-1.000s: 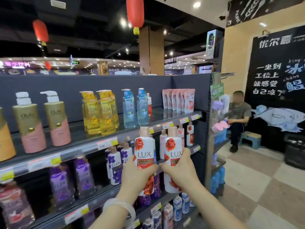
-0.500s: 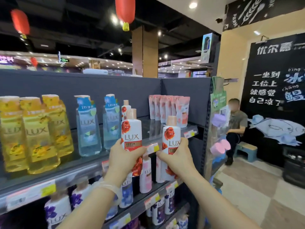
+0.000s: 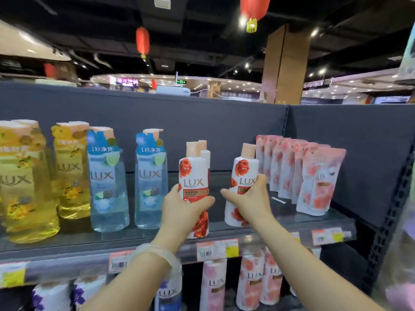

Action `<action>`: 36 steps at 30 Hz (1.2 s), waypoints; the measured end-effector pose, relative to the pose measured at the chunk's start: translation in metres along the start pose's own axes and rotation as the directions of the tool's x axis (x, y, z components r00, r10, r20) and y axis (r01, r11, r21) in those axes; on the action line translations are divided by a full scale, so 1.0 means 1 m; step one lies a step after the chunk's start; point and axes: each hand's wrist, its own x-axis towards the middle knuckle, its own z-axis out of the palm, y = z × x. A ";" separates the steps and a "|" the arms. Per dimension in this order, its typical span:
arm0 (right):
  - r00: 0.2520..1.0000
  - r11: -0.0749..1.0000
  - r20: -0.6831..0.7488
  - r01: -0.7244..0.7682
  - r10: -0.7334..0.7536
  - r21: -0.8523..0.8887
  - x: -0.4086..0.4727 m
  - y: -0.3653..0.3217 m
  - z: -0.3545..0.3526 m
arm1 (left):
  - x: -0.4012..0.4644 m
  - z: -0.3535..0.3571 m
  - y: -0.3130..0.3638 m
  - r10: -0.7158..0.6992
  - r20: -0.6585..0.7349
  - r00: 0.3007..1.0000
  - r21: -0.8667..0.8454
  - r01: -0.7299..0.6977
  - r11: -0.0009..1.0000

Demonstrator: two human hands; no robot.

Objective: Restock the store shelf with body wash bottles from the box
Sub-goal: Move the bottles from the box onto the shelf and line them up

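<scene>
My left hand [image 3: 183,208] grips a white LUX body wash bottle with red flowers [image 3: 195,176], held upright at the front edge of the top shelf [image 3: 258,230]. A second white bottle stands just behind it, only its cap and shoulder showing. My right hand [image 3: 249,202] grips another red-flower LUX bottle [image 3: 243,173], upright over the shelf's bare middle. Whether either bottle's base touches the shelf board I cannot tell. The box is out of view.
Blue LUX bottles [image 3: 150,178] and yellow ones [image 3: 69,169] stand to the left on the same shelf. Pink refill pouches [image 3: 314,178] line the right end. The shelf below holds pink [image 3: 213,286] and purple-flower bottles. Price tags [image 3: 216,249] run along the shelf edge.
The view has swung left and closer to the shelf. Both hands have carried their bottles up and forward, from in front of the lower shelves to the top shelf's level.
</scene>
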 end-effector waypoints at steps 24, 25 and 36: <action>0.977 0.998 0.212 0.007 -0.021 0.066 0.092 0.041 0.105 | 0.049 0.022 -0.025 0.080 -0.146 0.986 0.199 -0.050 0.979; 0.976 0.997 0.216 0.007 -0.023 0.071 0.091 0.042 0.106 | 0.050 0.022 -0.025 0.083 -0.145 0.986 0.198 -0.053 0.979; 0.893 0.996 0.442 -0.065 0.086 -0.062 0.092 0.053 0.083 | 0.053 0.022 -0.030 0.103 -0.058 0.993 0.181 -0.091 0.979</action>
